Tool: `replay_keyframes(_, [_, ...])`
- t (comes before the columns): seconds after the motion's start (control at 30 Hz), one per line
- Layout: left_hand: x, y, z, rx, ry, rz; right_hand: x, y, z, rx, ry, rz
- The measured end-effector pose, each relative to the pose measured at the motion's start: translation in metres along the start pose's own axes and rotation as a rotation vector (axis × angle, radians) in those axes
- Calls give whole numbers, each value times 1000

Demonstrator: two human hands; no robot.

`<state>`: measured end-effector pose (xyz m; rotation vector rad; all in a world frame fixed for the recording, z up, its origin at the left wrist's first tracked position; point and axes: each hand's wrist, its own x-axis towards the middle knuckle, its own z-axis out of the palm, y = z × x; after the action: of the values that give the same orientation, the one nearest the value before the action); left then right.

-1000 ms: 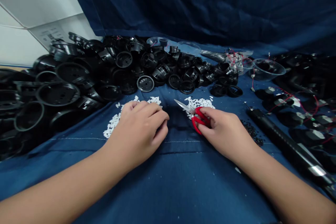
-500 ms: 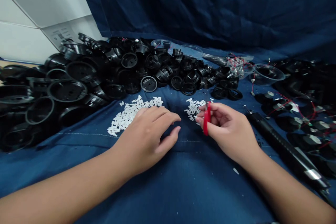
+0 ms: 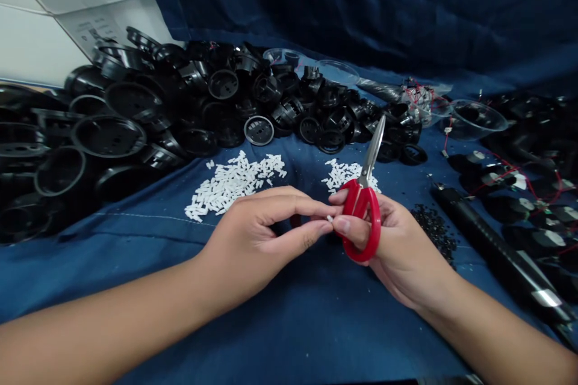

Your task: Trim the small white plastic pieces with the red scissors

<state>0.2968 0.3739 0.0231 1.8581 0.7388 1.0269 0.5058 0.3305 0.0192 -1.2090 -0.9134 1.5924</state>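
My right hand (image 3: 392,240) holds red-handled scissors (image 3: 363,210), their closed blades pointing up and away. Between the fingertips of both hands is a small white plastic piece (image 3: 330,218), mostly covered by the fingers. My left hand (image 3: 271,228) pinches it with thumb and forefinger, and the right thumb and forefinger meet it from the other side. Beyond my left hand lies a large pile of white plastic pieces (image 3: 235,183). A smaller pile of similar white pieces (image 3: 338,174) sits behind the scissors.
Black round plastic housings (image 3: 108,135) are heaped along the back and left. To the right lie a black electric screwdriver (image 3: 497,246), small black screws (image 3: 436,231) and black parts with red wires (image 3: 506,198). A clear bowl (image 3: 478,120) stands behind on the blue cloth (image 3: 289,325).
My hands have come together at the white piece, the left moving right to meet the right. The scissors have swung so their blades now point upward. The view has shifted slightly.
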Motion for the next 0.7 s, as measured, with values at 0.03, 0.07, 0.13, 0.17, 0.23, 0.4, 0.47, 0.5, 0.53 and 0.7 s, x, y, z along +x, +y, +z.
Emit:
replay_keyframes(0.03, [0,-1,0,-8,-5,10,0,1,0,-8,0,0])
replay_keyframes(0.07, [0,-1,1,-9,-8,27,0,1,1,-19,-2,-1])
replay_keyframes(0.13, [-1,-2,0,12,-3,63,0,0,2,-76,0,-28])
replay_keyframes(0.17, [0,-3,-1,40,6,79,0,-2,1,-136,7,-62])
replay_keyframes(0.23, [2,-5,-6,163,25,107,0,-7,-4,-352,69,-181])
replay_keyframes(0.4, [16,-22,-29,769,28,156,6,-27,-36,-1086,284,-488])
replay_keyframes(0.47, [20,-29,-36,959,12,103,10,-31,-45,-1246,264,-446])
replay_keyframes(0.5, [20,-32,-38,1032,-7,71,11,-32,-48,-1295,249,-423])
replay_keyframes(0.53, [21,-35,-39,1093,-26,50,12,-32,-49,-1328,233,-407])
replay_keyframes(0.7, [18,-38,-36,1241,-55,51,14,-24,-43,-1390,161,-339])
